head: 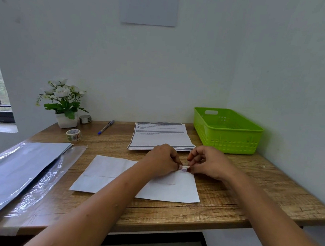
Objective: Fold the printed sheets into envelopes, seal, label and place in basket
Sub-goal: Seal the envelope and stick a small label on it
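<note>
Envelope (pixel 112 177) flat on desk (pixel 240 191), long axis left–right; small tape piece (pixel 184 169) on its far edge toward the right corner, pinched at each end by curled fingertips of left hand (pixel 164 160) and right hand (pixel 207 163), both equally near.

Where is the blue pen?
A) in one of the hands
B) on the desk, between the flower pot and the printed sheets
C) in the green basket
B: the pen lies on the desk between the flower pot and the printed sheets; the left hand and right hand pinch only a small piece of tape.
</note>
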A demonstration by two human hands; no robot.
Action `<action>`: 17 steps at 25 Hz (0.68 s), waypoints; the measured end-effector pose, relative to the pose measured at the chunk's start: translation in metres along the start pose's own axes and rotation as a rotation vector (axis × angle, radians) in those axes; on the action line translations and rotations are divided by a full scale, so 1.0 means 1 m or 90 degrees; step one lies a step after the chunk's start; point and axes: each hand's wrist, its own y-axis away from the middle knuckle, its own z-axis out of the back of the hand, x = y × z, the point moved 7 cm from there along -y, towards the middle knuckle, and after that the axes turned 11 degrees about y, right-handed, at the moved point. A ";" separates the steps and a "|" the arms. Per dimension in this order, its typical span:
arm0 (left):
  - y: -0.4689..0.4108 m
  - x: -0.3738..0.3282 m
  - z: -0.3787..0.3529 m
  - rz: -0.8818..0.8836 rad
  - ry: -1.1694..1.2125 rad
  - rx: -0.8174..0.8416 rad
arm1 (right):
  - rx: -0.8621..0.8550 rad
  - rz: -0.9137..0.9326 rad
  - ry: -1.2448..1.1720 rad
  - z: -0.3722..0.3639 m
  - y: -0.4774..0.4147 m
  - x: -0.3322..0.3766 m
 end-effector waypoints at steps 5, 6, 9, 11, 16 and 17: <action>-0.001 0.004 -0.001 0.001 0.006 0.001 | 0.026 0.008 -0.012 0.000 0.002 0.001; -0.002 0.005 -0.001 0.005 0.013 0.008 | 0.033 0.008 -0.006 0.000 0.002 0.002; -0.003 0.008 0.000 0.012 0.024 0.020 | 0.040 0.005 -0.006 0.000 0.003 0.003; -0.003 0.008 0.000 0.018 0.024 0.025 | 0.041 0.000 -0.009 0.001 0.002 0.002; -0.002 0.009 0.002 0.032 0.026 0.036 | 0.053 -0.003 -0.034 -0.002 0.000 0.000; -0.002 0.009 0.002 0.035 0.030 0.038 | 0.051 -0.004 -0.045 -0.002 0.000 -0.001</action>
